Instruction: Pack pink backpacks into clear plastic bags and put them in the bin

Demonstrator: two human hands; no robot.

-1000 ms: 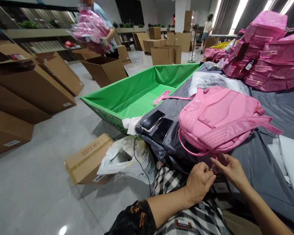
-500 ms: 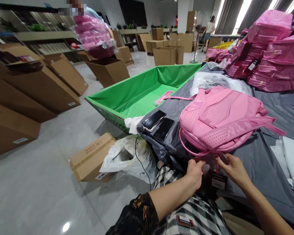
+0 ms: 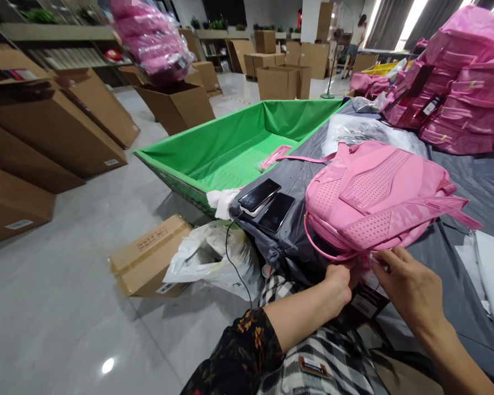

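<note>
We have the pink backpack (image 3: 374, 197) lying on its front on the grey-covered desk (image 3: 456, 258), its padded back and straps facing up and its top end toward us at the near edge. Our left hand (image 3: 340, 282) is pinched together on something small just under the thin carry loop, and our right hand (image 3: 411, 288) sits just beside it with fingers curled toward the same spot; what exactly they grip is hidden, though dark hang tags (image 3: 364, 304) dangle right below. The backpack looks soft and light (empty, we judge, since it sags flat), so it should slide easily on the cloth and is best taken by the loop or a shoulder strap rather than the yielding body. Two phones (image 3: 267, 203) rest on the desk just left of it, one with a cable trailing down over a white plastic bag (image 3: 206, 263) and a cardboard box (image 3: 148, 260) on the floor. Beyond lies a green-lined bin (image 3: 230, 148), more pink backpacks (image 3: 456, 82) are stacked at the far right, and a person farther off carries a wrapped pink bundle (image 3: 152, 38).
</note>
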